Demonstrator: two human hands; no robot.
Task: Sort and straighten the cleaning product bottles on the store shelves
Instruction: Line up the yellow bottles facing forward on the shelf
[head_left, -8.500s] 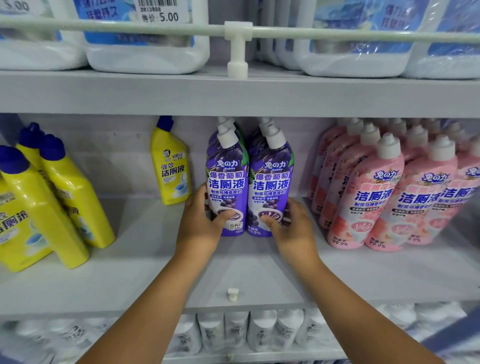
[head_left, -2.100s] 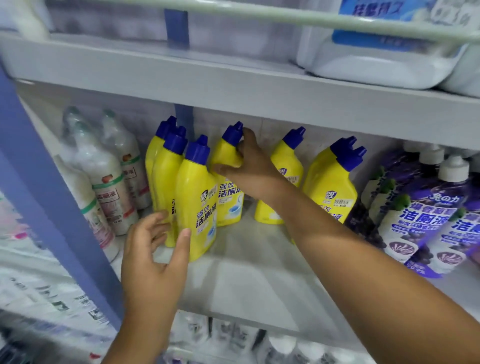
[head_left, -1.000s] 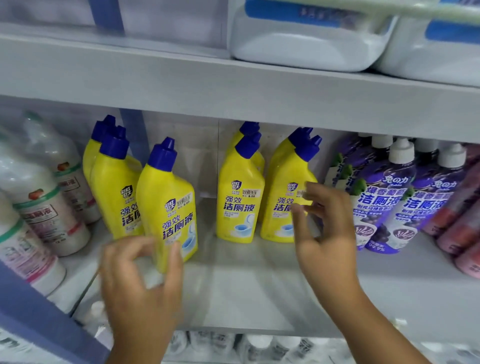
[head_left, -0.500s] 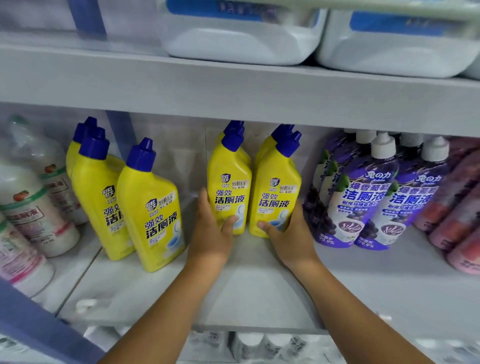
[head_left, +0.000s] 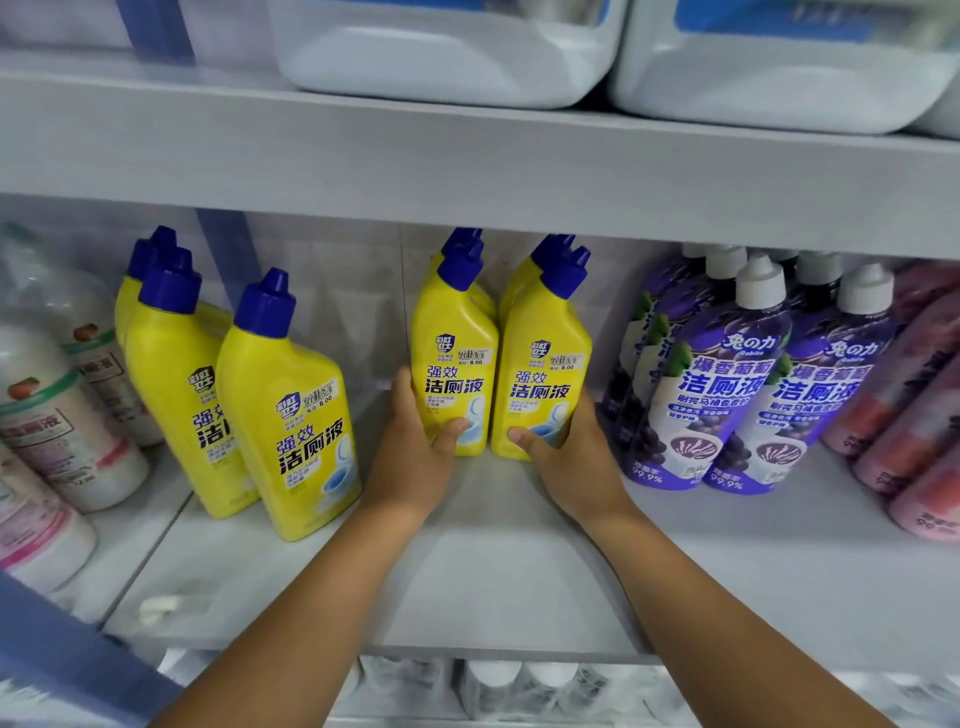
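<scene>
**Two yellow bottles squared up mid-shelf**

The left yellow bottle (head_left: 453, 358) is gripped low by the left hand (head_left: 415, 457), the right yellow bottle (head_left: 543, 364) by the right hand (head_left: 571, 462). Both are best slid together toward the shelf (head_left: 519, 582) front edge, labels kept forward.

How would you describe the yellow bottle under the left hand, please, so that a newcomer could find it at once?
On the middle grey metal shelf, between the loose yellow bottles at left and the purple white-capped bottles at right, two rows of yellow bottles stand side by side. It is the front yellow plastic bottle with the blue angled cap in the left row, the only one the left hand grips.
</scene>
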